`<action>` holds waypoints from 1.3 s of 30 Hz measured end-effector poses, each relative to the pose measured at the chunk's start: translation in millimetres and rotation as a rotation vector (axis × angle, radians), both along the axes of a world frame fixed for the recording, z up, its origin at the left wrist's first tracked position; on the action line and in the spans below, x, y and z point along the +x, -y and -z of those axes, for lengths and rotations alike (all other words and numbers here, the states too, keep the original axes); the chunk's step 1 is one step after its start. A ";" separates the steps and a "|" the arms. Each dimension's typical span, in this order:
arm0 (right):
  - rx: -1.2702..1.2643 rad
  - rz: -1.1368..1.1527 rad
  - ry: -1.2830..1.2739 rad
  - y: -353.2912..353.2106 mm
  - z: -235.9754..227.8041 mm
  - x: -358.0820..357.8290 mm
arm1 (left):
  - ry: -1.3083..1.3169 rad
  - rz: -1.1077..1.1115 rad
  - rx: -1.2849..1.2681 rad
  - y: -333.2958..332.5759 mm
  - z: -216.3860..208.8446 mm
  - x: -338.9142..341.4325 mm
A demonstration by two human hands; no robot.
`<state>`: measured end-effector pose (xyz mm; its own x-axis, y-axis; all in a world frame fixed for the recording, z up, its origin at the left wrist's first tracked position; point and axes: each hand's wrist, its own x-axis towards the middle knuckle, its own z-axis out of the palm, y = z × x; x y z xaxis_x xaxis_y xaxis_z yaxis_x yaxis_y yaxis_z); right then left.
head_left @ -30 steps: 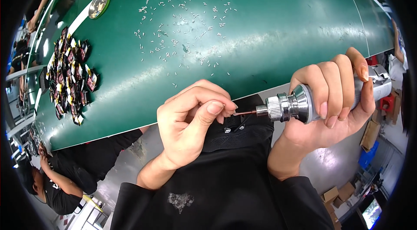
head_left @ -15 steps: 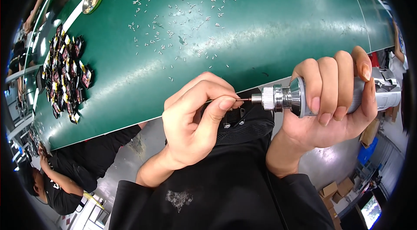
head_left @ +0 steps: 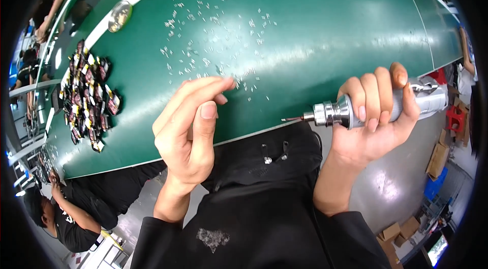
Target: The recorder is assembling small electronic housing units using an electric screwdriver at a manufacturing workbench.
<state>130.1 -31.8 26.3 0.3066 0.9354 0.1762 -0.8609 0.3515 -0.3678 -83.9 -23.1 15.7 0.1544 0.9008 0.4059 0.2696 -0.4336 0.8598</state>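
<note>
I've R hand's point(head_left: 373, 136) fingers wrapped rd grey-silver hand tool point(head_left: 346, 112), ctr-R; L hand's point(head_left: 185, 134) parted, nr sm white pcs point(head_left: 206, 60), green desk point(head_left: 325, 40), upper ctr.

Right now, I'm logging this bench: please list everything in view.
table: one, green, ahead
tiny rods: many, whitish, mid-table
packets: uncountable pile, mostly black, table's left
round dish: one, clear, upper left
handheld power tool: one, silver-grey, right side
zippered bag: one, black, at waist
cardboard boxes: several, brown, lower right
stool: one, red, far right
people: several, one black-clothed, left and right edges
left hand: one, bare, at table's near edge
right hand: one, bare, gripping tool
</note>
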 end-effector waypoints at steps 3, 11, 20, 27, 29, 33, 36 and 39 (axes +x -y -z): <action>-0.160 0.085 -0.002 -4.7 15.5 -0.4 | -0.216 -0.072 0.011 -30.4 -7.3 -25.9; -0.189 0.040 -0.117 -12.4 32.5 -0.7 | -0.720 -0.380 0.111 -210.2 -11.4 -79.1; -0.161 -0.064 -0.098 -11.1 37.8 7.5 | -1.020 -0.644 0.018 -317.3 20.9 -111.1; -0.179 -0.081 -0.097 -6.8 35.8 11.9 | -0.859 -0.225 0.321 -275.6 4.4 -76.1; -0.152 -0.105 -0.089 -7.9 39.0 13.8 | -0.782 -0.028 0.291 -232.6 -5.0 -30.3; -0.184 -0.090 -0.080 -3.2 36.2 13.2 | -0.778 0.328 0.416 -134.8 -12.2 39.8; -0.213 -0.037 -0.032 10.4 34.8 15.7 | -0.716 0.486 0.524 -83.9 -4.5 61.0; -0.210 -0.043 -0.021 26.4 35.9 20.6 | -0.699 0.561 0.522 -58.2 4.7 67.0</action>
<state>150.8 -58.2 -9.7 0.2671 0.9632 -0.0302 -0.8817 0.2316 -0.4111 -16.9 35.1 11.0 0.8483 0.3650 0.3836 0.2807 -0.9243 0.2586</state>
